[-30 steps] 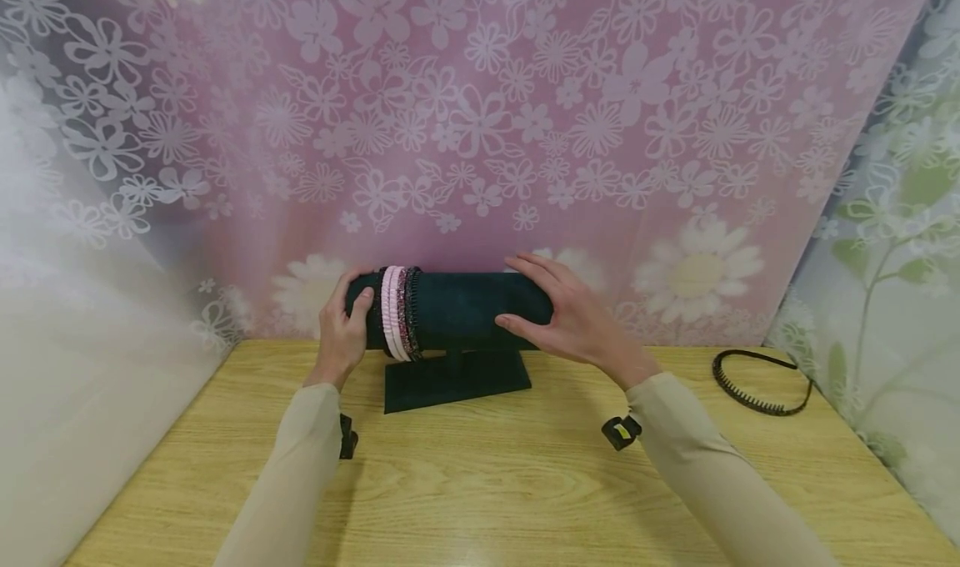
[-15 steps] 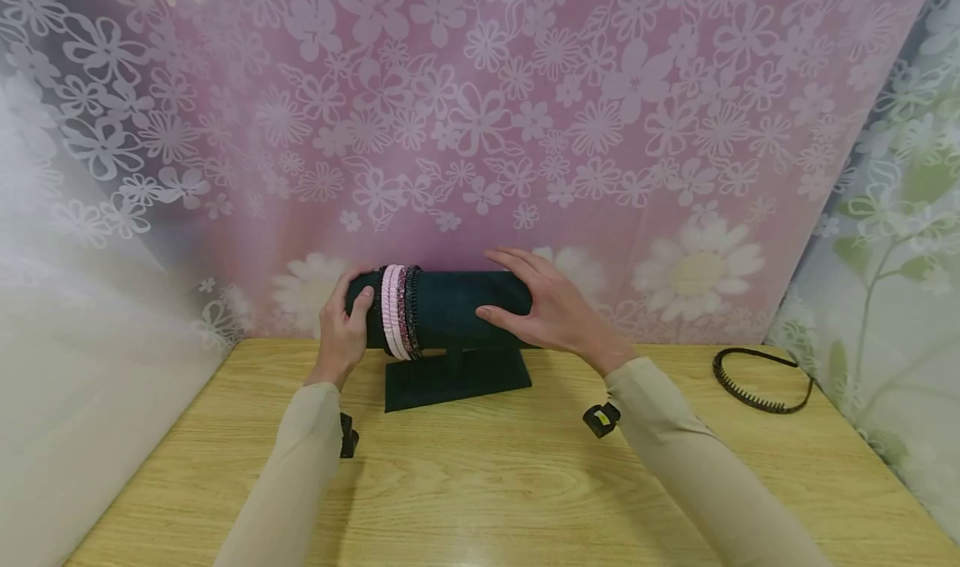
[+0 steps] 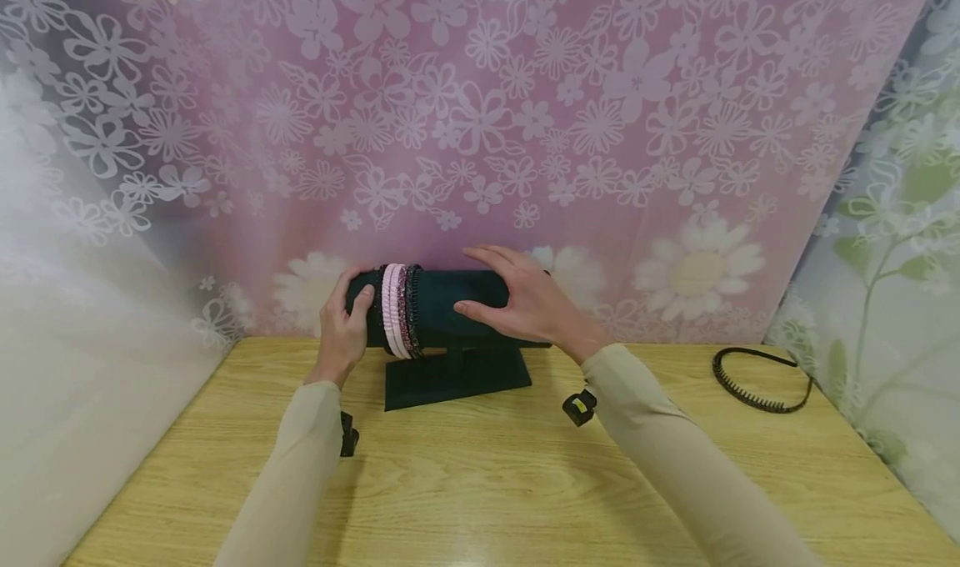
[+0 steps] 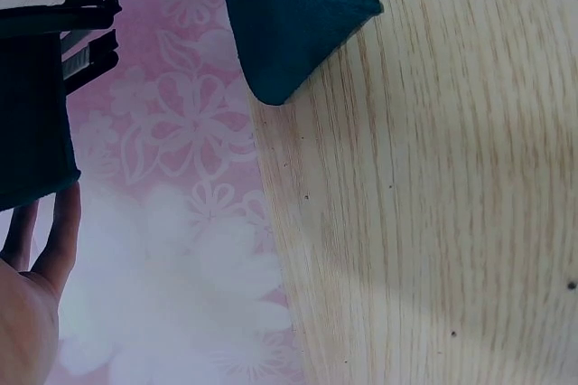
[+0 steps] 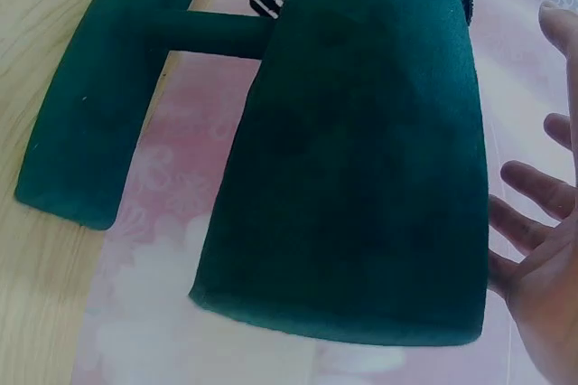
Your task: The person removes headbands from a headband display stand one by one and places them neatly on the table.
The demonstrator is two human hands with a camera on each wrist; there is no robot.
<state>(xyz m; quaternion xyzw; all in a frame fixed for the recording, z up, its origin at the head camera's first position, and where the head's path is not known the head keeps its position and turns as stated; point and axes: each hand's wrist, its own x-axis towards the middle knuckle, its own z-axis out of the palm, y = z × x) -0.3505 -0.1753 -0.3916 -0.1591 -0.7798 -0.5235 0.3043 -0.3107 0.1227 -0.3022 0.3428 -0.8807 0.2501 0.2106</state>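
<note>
— Left hand [image 3: 341, 331]?
— Gripping the stand [image 3: 442, 290]'s left end, beside the bands [image 3: 396, 313] round it.
— Right hand [image 3: 528, 300]?
— Fingers spread, holding nothing; it's moved left along the stand, so the bands are in easier reach.
— Loose band [image 3: 738, 394]?
— Right of the stand, untouched.

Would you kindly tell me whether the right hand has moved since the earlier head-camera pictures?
Yes: the right hand has shifted left, toward the pink headbands, judged against the stand's base.
</note>
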